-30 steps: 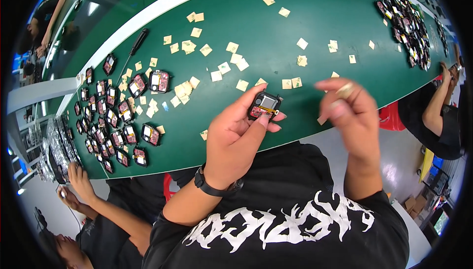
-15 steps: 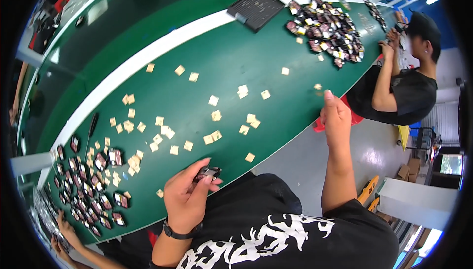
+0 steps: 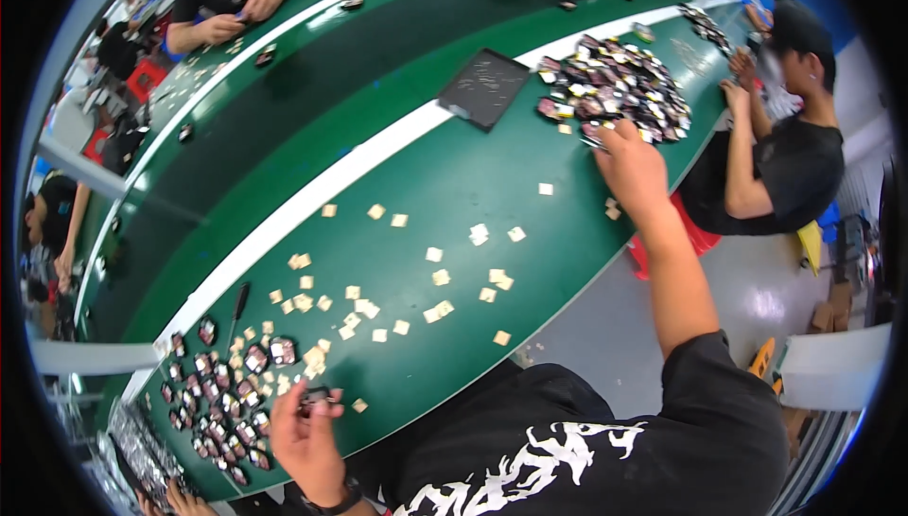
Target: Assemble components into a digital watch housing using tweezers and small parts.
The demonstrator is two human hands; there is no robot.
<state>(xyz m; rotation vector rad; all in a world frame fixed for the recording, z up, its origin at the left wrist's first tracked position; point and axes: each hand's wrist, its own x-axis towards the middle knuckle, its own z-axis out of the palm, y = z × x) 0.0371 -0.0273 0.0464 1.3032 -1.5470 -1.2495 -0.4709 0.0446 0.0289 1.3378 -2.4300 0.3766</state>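
My left hand (image 3: 310, 445), a dark band at its wrist, grips a small black part (image 3: 320, 401) between thumb and fingers, low over the green table near its front edge. My right arm stretches forward. At the near edge of the large pile of small black parts (image 3: 619, 81), with their pinkish and white faces, the fingers of my right hand (image 3: 634, 171) close on one dark part (image 3: 592, 135). The hand partly hides it. Small cream squares (image 3: 440, 277) lie scattered between my hands. A second group of black parts (image 3: 222, 402) sits left of my left hand.
Behind the squares lies a black tray (image 3: 484, 90) beside a white strip. A thin dark tool (image 3: 240, 301) rests near the left group. A person in a cap (image 3: 790, 138) works at the right. Other people's hands show at lower left and across the curved green belt (image 3: 312, 109).
My right hand has reached forward to the large pile; a small cream piece was in the air by its fingertips. My left hand, still holding the black part, has moved left and nearer. The view has shifted.
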